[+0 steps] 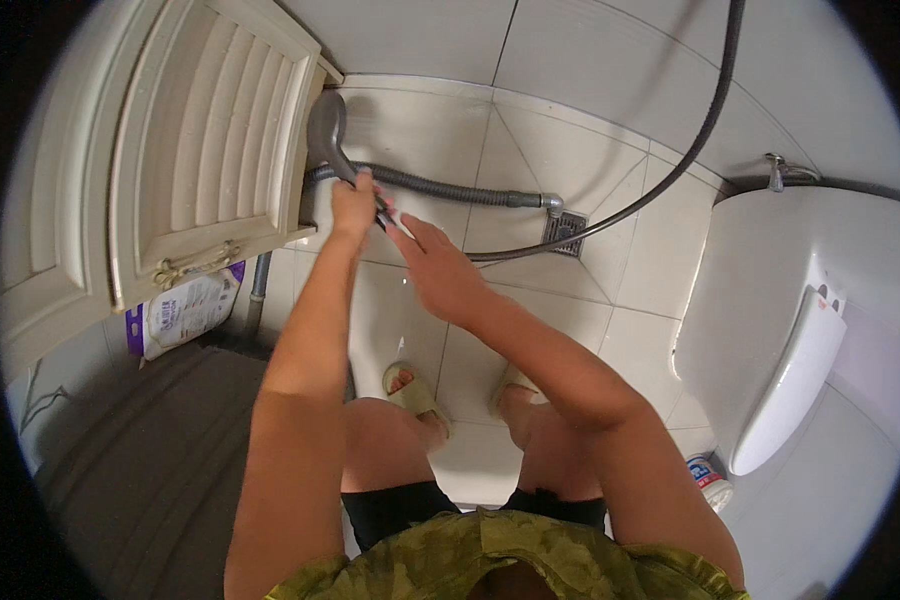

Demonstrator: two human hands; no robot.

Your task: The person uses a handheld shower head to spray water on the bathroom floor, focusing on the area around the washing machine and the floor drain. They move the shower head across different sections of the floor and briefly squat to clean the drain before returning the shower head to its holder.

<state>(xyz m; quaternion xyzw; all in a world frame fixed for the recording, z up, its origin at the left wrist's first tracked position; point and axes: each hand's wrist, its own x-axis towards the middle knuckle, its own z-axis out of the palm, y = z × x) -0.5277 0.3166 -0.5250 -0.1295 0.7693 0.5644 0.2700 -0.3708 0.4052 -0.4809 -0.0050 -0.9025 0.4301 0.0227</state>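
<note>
A dark grey handheld shower head (325, 127) points up and left, close to the cabinet's edge. My left hand (354, 202) is closed around its handle. Just below and to the right, my right hand (435, 266) is at the handle's lower end, its fingers extended along it; whether it grips is unclear. From there a flexible shower hose (630, 214) curves across the floor and up to the right. Behind the handle, a ribbed grey drain hose (450, 187) runs to a metal elbow (552, 202) at the square floor drain (566, 234).
A cream louvred cabinet (217, 142) stands at the left, with a white and purple bag (191, 307) below it. At the right are a white toilet (757, 262) and a metal angle valve (778, 172). A tub (709, 484) sits by the toilet's base.
</note>
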